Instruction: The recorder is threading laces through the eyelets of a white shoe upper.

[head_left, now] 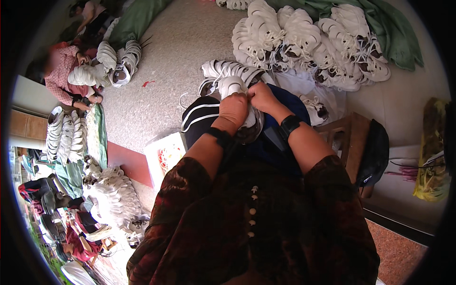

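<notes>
Behind everything, a pale speckled floor point(166, 61), with a big pile of white shoes point(294, 38) at one o'clock, partly beside a green cloth point(394, 33). At ten o'clock, a seated co-worker in a pinkish patterned shirt point(64, 73); at eight o'clock, another heap of white shoes point(114, 194). Near the centre, slightly toward twelve, in the lap over dark blue cloth point(297, 105), one white shoe point(232, 84), toe turned toward twelve. On this shoe, the left hand point(232, 111), with back upward, forearm slanting in from seven o'clock, fingers wrapped around the upper in a firm grasp. Just beside it toward two o'clock, the right hand point(262, 99), forearm coming from five o'clock, wrist bent inward, fingers curled and pinching at the shoe's edge; exactly which part between the fingertips, not possible to tell. On both wrists, a black band point(290, 124). Just beyond the hands, at twelve, a row of overlapping white shoes point(232, 70); at three o'clock, a wooden stool point(349, 140) and a black bag point(375, 152).
</notes>
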The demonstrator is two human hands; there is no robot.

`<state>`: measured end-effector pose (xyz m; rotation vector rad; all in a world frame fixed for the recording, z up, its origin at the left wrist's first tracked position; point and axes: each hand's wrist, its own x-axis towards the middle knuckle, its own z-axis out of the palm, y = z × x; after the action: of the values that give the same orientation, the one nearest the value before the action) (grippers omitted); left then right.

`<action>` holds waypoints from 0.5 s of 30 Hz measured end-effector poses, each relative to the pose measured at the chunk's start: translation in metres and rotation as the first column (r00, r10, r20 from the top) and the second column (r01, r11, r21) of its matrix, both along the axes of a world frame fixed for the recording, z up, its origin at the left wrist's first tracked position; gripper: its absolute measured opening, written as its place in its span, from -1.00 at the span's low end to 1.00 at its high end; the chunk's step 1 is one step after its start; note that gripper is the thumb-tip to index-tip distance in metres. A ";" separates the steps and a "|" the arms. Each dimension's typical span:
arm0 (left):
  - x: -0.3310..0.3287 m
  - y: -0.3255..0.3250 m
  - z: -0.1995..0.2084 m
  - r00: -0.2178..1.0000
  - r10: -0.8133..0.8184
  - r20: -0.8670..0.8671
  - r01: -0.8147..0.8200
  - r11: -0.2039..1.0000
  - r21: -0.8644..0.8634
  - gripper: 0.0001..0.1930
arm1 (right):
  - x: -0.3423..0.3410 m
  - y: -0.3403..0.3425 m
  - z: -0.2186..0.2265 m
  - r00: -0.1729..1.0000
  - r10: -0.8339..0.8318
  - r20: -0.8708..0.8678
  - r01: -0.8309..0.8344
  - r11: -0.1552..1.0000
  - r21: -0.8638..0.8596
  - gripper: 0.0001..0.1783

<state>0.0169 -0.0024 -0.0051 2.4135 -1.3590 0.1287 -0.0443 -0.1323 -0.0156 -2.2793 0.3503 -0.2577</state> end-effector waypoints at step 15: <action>0.044 0.149 0.028 0.132 -0.244 -0.961 -0.709 0.654 -0.263 -0.89 | 0.000 0.034 0.016 0.962 0.194 0.192 -0.153 0.965 -0.211 -0.93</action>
<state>0.0614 0.1467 0.0233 1.3254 -0.0612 -0.6570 -0.0444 -0.0987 0.0005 -2.4285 0.0126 -0.4562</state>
